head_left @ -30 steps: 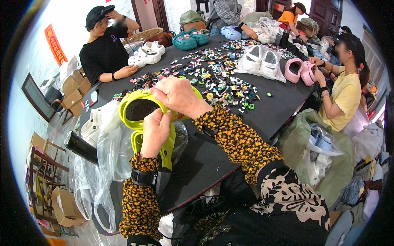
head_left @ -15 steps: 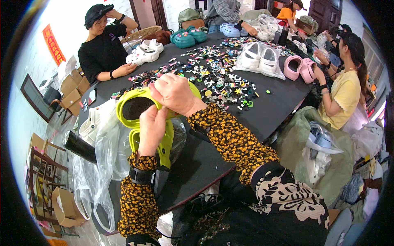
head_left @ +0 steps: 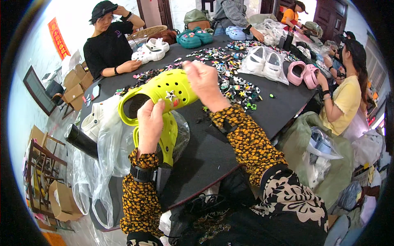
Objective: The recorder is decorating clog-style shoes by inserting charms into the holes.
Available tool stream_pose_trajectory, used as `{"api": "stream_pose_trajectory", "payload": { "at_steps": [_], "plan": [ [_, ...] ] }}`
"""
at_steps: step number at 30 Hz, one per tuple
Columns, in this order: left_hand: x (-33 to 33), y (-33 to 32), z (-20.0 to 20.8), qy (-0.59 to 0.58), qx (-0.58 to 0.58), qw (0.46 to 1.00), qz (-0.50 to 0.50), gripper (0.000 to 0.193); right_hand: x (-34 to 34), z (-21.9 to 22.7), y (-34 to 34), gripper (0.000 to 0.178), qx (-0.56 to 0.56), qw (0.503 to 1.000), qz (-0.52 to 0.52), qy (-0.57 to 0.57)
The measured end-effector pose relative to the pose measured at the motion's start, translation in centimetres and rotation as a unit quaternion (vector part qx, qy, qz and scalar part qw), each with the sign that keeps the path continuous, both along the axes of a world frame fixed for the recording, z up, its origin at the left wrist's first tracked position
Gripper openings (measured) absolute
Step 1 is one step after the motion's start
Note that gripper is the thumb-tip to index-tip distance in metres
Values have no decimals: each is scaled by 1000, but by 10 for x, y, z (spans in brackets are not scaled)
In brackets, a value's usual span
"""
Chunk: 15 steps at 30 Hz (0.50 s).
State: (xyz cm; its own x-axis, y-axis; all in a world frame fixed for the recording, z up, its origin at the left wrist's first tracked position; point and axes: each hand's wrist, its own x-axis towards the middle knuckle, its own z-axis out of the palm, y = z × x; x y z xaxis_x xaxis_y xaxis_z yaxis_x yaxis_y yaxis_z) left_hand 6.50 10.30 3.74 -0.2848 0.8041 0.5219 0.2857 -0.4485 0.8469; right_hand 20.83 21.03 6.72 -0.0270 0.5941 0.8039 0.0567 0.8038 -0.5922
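1. A lime-green clog (head_left: 154,87) is held up over a dark counter (head_left: 205,164), near the wearer's side. It looks like smooth moulded plastic or rubber, with a rounded toe, a wide oval opening, a dark insole and round holes across the upper.
2. A shiny silver star charm (head_left: 170,95) sits on the upper, with a small reddish piece beside it.
3. The clog's long axis slants gently: heel to the left and a little nearer the wearer, toe to the right and farther away. The holed upper is turned toward the viewer.
4. The left hand (head_left: 150,125) pinches the rim of the opening, its grip pressed together on the edge.
5. The right hand (head_left: 205,84) is at the toe end, fingers curled toward the thumb and slightly blurred; whether its grip pinches anything cannot be told.
6. Below is a second lime-green clog (head_left: 168,137), partly hidden, its long axis running more nearly toward the wearer.
7. Thin, crinkled clear plastic (head_left: 108,160) drapes over the counter's left edge, beside a white clog (head_left: 92,121).
8. Beyond the hands spreads a bumpy scatter of small multicoloured charms (head_left: 242,90).
9. The wearer's sleeves (head_left: 246,137) are black with a dense orange-yellow floral print.
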Motion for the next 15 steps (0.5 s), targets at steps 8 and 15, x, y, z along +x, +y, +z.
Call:
{"api": "stream_pose_trajectory", "payload": {
  "at_steps": [8, 15],
  "plan": [
    [-3, 2, 3, -127, 35, 991, -14, 23, 46, -76, 56, 44, -147, 948, -97, -264],
    [-9, 3, -5, -91, 22, 995, -22, 28, 32, -79, 16, 41, -214, 866, 1, -451]
  ]
}}
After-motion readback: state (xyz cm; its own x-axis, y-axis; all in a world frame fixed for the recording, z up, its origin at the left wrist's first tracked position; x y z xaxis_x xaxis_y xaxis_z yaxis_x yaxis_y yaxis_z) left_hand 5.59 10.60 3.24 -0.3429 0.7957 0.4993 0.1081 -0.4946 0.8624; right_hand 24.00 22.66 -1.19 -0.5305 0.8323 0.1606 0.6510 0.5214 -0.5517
